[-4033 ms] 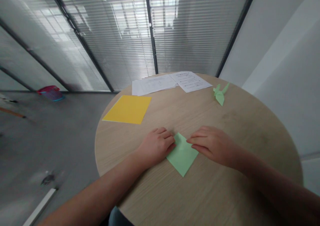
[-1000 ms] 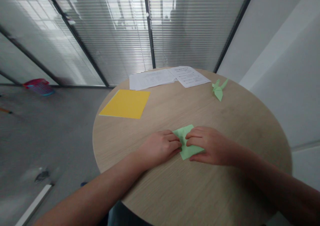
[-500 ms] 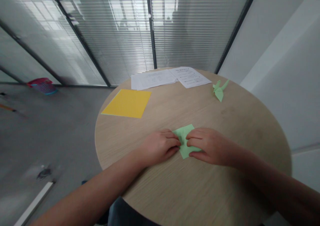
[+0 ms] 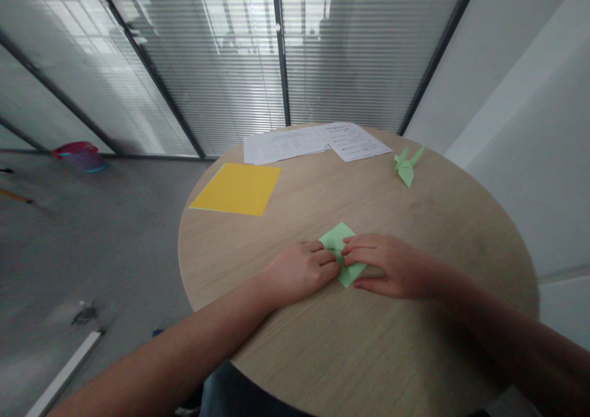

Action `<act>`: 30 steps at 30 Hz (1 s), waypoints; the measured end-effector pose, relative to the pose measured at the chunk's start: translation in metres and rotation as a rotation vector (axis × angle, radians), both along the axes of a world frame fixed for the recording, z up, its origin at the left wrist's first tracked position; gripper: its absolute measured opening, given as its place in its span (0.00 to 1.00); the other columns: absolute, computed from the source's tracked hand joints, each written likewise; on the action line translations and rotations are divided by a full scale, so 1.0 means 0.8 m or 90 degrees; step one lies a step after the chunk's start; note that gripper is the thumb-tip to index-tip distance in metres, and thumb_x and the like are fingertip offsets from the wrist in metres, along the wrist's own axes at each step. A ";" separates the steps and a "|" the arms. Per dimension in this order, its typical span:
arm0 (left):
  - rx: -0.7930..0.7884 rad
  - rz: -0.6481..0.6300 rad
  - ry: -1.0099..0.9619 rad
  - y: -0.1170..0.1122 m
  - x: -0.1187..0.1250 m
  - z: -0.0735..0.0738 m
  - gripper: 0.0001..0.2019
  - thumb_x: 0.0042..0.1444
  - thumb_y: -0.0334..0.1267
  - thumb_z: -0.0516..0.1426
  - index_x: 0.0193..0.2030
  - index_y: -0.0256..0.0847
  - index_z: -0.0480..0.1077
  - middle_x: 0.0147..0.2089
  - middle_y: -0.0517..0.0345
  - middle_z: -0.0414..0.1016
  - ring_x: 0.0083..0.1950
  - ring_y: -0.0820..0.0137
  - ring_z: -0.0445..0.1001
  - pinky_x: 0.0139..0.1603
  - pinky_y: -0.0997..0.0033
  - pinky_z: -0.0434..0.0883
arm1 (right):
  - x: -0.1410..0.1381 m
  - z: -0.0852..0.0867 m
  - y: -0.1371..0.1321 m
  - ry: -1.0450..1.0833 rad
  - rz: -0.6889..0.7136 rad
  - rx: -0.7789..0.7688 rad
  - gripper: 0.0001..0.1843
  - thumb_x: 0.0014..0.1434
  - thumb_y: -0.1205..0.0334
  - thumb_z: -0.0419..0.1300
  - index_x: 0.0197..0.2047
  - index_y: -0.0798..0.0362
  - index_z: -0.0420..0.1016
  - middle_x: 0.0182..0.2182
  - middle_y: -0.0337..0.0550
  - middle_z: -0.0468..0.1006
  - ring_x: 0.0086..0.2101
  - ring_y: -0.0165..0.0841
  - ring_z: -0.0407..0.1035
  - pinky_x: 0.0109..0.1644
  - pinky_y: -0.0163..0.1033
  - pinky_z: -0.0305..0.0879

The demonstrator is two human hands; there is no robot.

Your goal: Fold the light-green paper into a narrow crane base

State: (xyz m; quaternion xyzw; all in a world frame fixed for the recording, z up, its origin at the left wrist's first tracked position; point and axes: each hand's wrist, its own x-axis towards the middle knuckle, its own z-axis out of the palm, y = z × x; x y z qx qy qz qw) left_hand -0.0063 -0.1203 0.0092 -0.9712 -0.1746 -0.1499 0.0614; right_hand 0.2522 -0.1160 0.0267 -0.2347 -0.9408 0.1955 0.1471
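Green paper (image 4: 338,238), folded small, lies flat on the round wood-look bench (image 4: 369,355), on the near half and about centre, with one corner pointing away from the person and one pointing toward them. Left hand (image 4: 302,270) is palm down and half closed, fingers curled, tips clamped on the paper's left side. Right hand (image 4: 391,264) is also palm down with fingers bent, tips on the paper's right side and thumb tucked at its near edge. Fingertips of both hands almost meet over the middle of the paper, covering much of it; only the far corner and a bit of the near corner show. Cannot tell whether a flap is lifted under the fingers. Both forearms rest low over the bench edge. Yellow sheet (image 4: 237,188) lies flat on the far left of the bench, well apart from the hands. White sheets (image 4: 318,141), printed, overlap at the far edge. Small green crane (image 4: 405,168) sits far right, near the rim. Behind the bench is a glass wall (image 4: 207,54) with blinds. Pink basket (image 4: 76,157) stands on the grey floor at far left.
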 end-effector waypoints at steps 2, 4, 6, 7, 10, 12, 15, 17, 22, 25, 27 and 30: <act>0.000 -0.004 -0.004 0.001 0.000 -0.002 0.09 0.71 0.32 0.57 0.38 0.37 0.74 0.36 0.55 0.78 0.38 0.65 0.73 0.37 0.65 0.70 | 0.000 0.000 0.001 -0.010 -0.001 0.002 0.12 0.64 0.57 0.67 0.49 0.51 0.78 0.49 0.50 0.82 0.49 0.43 0.76 0.54 0.48 0.71; -0.005 -0.009 -0.014 0.002 0.000 -0.004 0.09 0.71 0.32 0.56 0.38 0.37 0.74 0.36 0.54 0.78 0.38 0.65 0.73 0.37 0.65 0.70 | -0.001 -0.001 0.001 -0.020 -0.001 0.008 0.12 0.64 0.57 0.67 0.49 0.51 0.79 0.49 0.50 0.82 0.49 0.43 0.76 0.54 0.48 0.71; -0.012 -0.013 -0.025 0.003 0.000 -0.005 0.09 0.71 0.32 0.56 0.38 0.38 0.75 0.36 0.54 0.78 0.38 0.66 0.73 0.38 0.66 0.70 | -0.002 -0.001 0.001 -0.026 0.001 0.012 0.11 0.64 0.57 0.67 0.48 0.52 0.79 0.49 0.51 0.82 0.49 0.43 0.75 0.54 0.48 0.71; -0.016 -0.014 -0.030 0.004 -0.001 -0.005 0.10 0.72 0.32 0.56 0.38 0.38 0.75 0.36 0.54 0.78 0.38 0.66 0.74 0.38 0.66 0.70 | -0.003 -0.001 0.001 -0.025 0.003 0.014 0.10 0.65 0.58 0.66 0.48 0.52 0.79 0.48 0.51 0.82 0.49 0.42 0.75 0.54 0.48 0.71; -0.028 -0.013 -0.042 0.005 -0.001 -0.006 0.11 0.72 0.32 0.55 0.38 0.38 0.75 0.36 0.55 0.79 0.38 0.67 0.74 0.39 0.66 0.71 | -0.006 -0.001 0.000 -0.016 0.005 0.023 0.08 0.67 0.59 0.63 0.47 0.52 0.79 0.47 0.49 0.82 0.48 0.41 0.75 0.54 0.47 0.70; -0.038 -0.007 -0.053 0.006 -0.002 -0.006 0.12 0.73 0.33 0.54 0.38 0.38 0.75 0.36 0.55 0.79 0.37 0.67 0.74 0.39 0.66 0.71 | -0.007 -0.001 0.000 -0.007 0.005 0.031 0.07 0.68 0.60 0.62 0.47 0.51 0.79 0.46 0.49 0.82 0.48 0.41 0.75 0.54 0.47 0.70; -0.060 0.007 -0.073 0.006 -0.003 -0.007 0.12 0.74 0.35 0.53 0.39 0.38 0.76 0.35 0.55 0.79 0.36 0.67 0.75 0.39 0.66 0.71 | -0.007 -0.001 -0.001 -0.002 0.014 0.035 0.07 0.69 0.60 0.62 0.47 0.51 0.80 0.45 0.48 0.82 0.48 0.40 0.75 0.54 0.46 0.70; -0.086 0.018 -0.082 0.006 -0.004 -0.007 0.13 0.74 0.35 0.53 0.40 0.38 0.77 0.36 0.55 0.79 0.36 0.67 0.76 0.38 0.66 0.71 | -0.006 -0.001 0.000 0.000 0.015 0.032 0.07 0.69 0.60 0.62 0.47 0.51 0.80 0.45 0.48 0.82 0.47 0.40 0.75 0.53 0.46 0.70; -0.156 0.018 -0.113 0.005 -0.006 -0.004 0.13 0.74 0.38 0.53 0.42 0.38 0.78 0.38 0.53 0.80 0.39 0.67 0.78 0.41 0.67 0.73 | -0.006 0.000 0.001 -0.011 0.016 0.028 0.08 0.71 0.59 0.60 0.45 0.52 0.80 0.44 0.48 0.81 0.47 0.40 0.74 0.53 0.46 0.70; -0.191 0.006 -0.125 0.006 -0.007 -0.003 0.12 0.72 0.40 0.55 0.43 0.38 0.78 0.39 0.52 0.81 0.41 0.66 0.79 0.43 0.66 0.74 | -0.006 0.001 0.001 -0.011 0.023 0.025 0.09 0.71 0.60 0.59 0.45 0.53 0.80 0.44 0.50 0.81 0.47 0.41 0.74 0.53 0.47 0.71; -0.208 0.004 -0.129 0.007 -0.007 -0.003 0.11 0.72 0.40 0.56 0.43 0.38 0.78 0.40 0.52 0.82 0.41 0.66 0.79 0.44 0.66 0.74 | -0.006 0.001 0.001 -0.009 0.024 0.024 0.09 0.71 0.60 0.59 0.45 0.53 0.80 0.44 0.50 0.81 0.47 0.41 0.74 0.53 0.47 0.71; -0.219 0.003 -0.130 0.009 -0.007 -0.005 0.10 0.71 0.39 0.57 0.45 0.38 0.78 0.40 0.52 0.82 0.42 0.66 0.79 0.45 0.67 0.73 | -0.006 0.000 0.001 -0.007 0.020 0.026 0.08 0.71 0.61 0.59 0.45 0.53 0.80 0.46 0.50 0.81 0.47 0.41 0.75 0.53 0.46 0.71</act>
